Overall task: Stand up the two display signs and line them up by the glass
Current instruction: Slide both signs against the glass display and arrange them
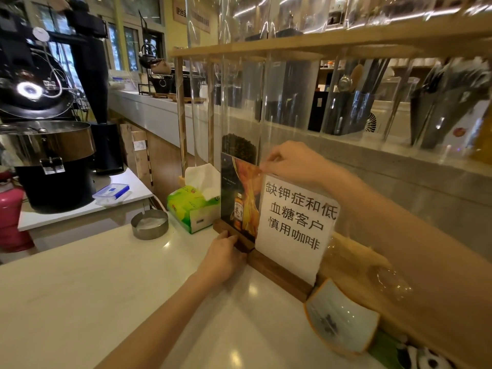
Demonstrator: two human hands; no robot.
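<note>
Two display signs stand upright side by side on the white counter, each in a dark wooden base, against the tall glass tubes [290,102]. The left one is a dark poster sign [238,198] with an orange bottle picture. The right one is a white paper sign [295,222] with black Chinese characters. My left hand [226,255] grips the poster sign's wooden base at its right end. My right hand [291,162] pinches the poster sign's top right corner, where it meets the white sign's top.
A green tissue box [190,206] stands just left of the signs, with a round metal ashtray [149,224] beside it. A small white and orange dish [340,319] lies at the white sign's right end. A coffee roaster [45,145] stands far left.
</note>
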